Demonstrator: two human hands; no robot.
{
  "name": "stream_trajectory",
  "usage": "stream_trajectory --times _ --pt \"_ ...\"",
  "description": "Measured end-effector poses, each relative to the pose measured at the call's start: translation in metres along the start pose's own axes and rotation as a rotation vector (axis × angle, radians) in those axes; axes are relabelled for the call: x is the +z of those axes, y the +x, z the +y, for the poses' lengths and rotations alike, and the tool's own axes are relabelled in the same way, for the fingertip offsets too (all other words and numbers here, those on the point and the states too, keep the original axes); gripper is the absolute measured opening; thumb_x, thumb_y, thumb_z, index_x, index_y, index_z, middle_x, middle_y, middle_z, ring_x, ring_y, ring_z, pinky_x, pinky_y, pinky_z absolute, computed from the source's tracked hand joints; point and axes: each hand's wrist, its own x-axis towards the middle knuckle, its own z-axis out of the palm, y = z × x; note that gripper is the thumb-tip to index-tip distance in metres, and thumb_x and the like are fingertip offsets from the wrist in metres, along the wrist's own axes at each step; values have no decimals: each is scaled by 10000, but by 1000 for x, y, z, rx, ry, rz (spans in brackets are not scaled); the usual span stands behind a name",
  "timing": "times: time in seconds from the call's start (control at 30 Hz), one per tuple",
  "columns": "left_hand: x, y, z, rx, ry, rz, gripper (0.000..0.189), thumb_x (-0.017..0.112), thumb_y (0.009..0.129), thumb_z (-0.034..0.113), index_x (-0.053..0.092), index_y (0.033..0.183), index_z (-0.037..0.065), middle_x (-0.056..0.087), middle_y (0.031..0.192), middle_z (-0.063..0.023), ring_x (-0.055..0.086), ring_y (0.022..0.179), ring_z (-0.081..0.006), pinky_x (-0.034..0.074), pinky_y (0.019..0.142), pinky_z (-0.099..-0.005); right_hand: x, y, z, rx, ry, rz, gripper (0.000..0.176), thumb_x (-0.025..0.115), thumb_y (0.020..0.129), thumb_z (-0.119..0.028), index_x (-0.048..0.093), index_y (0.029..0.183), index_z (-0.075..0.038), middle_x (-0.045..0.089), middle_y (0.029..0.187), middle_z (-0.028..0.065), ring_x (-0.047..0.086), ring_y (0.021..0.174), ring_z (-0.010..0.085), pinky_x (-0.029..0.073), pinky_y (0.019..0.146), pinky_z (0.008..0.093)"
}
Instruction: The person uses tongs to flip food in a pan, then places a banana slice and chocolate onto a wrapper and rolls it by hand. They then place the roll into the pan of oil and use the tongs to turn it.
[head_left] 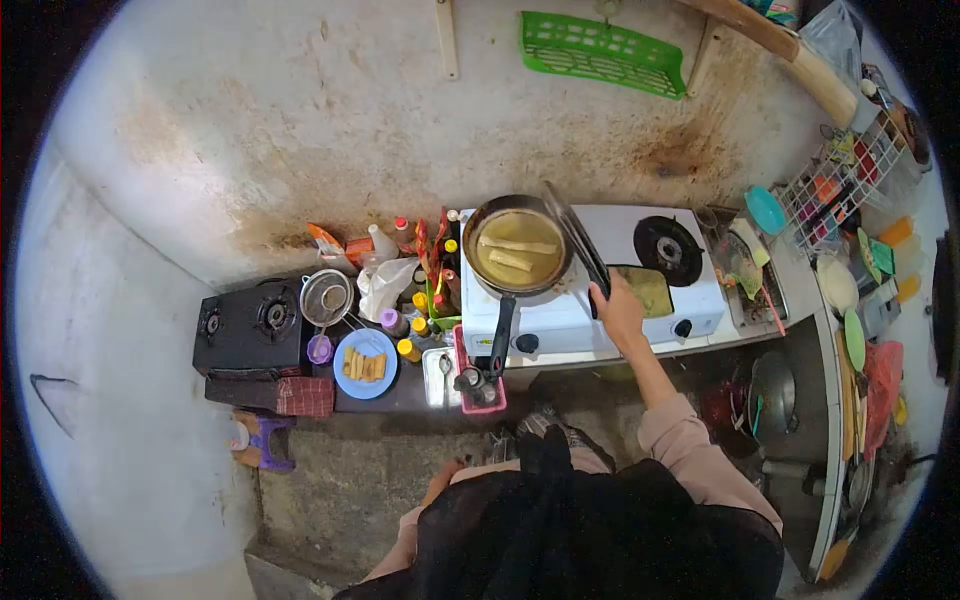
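Two at once, apparently: tending pale strips (pixel 517 245) in the pan (pixel 468 245) on the left burner of the stove (pixel 565 322), clamping dark tongs (pixel 580 245) in a fully wrapped right hand (pixel 620 312). Dangling left hand (pixel 440 482) near the body, not seeing enough to tell its grip. Next likely needing: pinching one strip lightly, flipping without splashing.

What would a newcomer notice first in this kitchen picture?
First, the frying pan on the white stove in the middle, with two pale pieces lying in yellow oil. The right hand grips a long dark utensil that reaches over the pan's rim. To the left, a blue plate holds fried pieces.
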Motion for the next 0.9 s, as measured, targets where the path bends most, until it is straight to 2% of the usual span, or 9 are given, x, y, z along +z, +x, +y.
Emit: stream_trajectory --times 0.07,0.17,0.37,0.4,0.5,0.53,0.67,0.8,0.9 --pt "4 35 7 17 -8 8 395 592 754 347 629 955 9 623 971 -180 607 870 -330 462 715 -402 -3 -1 -1 -9 -150 -135 506 500 840 -434 489 1119 -12 585 932 183 592 782 355 472 665 436" --pt "5 71 19 41 -6 15 392 592 754 346 630 953 10 623 968 -180 607 870 -331 462 713 -404 2 -10 0 15 36 -22 458 522 823 -423 518 1066 -35 604 876 201 581 796 374 454 673 453" --pt "2 100 32 108 37 -16 385 592 754 343 633 947 12 624 963 -180 608 869 -332 462 708 -407 3 -17 -6 33 -3 -158 498 477 855 -429 478 1071 20 606 830 220 591 735 382 470 631 448" --pt "-1 105 35 119 41 -14 384 592 753 343 634 946 13 624 962 -181 608 868 -332 462 707 -407 1 -20 -13 48 124 -63 508 472 859 -430 472 1062 35 605 768 226 590 720 388 470 619 452" --pt "-4 113 41 147 60 -26 381 591 753 341 635 943 14 625 960 -181 608 868 -333 461 705 -409 20 -20 -8 99 30 -182 507 470 860 -428 469 1071 32 606 779 227 591 713 389 471 611 451" --pt "-5 115 42 155 65 -32 380 591 753 341 636 942 14 625 959 -181 608 868 -333 461 704 -409 22 -20 -2 27 6 -208 495 479 856 -427 472 1052 28 608 789 222 594 694 390 473 604 454" --pt "-9 124 45 178 83 -33 376 591 753 339 638 938 15 626 955 -181 608 867 -334 461 701 -411 2 -33 -31 55 112 53 465 499 846 -417 479 974 30 610 771 210 600 679 381 481 603 449" --pt "-14 133 47 201 105 -39 372 591 752 338 640 935 17 626 952 -181 608 866 -335 461 698 -413 11 -34 -20 69 59 -173 430 517 842 -387 475 985 16 599 778 209 599 695 370 484 609 439" --pt "-15 133 45 208 108 -38 369 591 752 336 641 932 18 627 949 -181 608 866 -336 460 696 -415 7 -41 -31 58 112 19 426 534 832 -371 472 982 22 592 801 209 598 728 367 484 629 440"
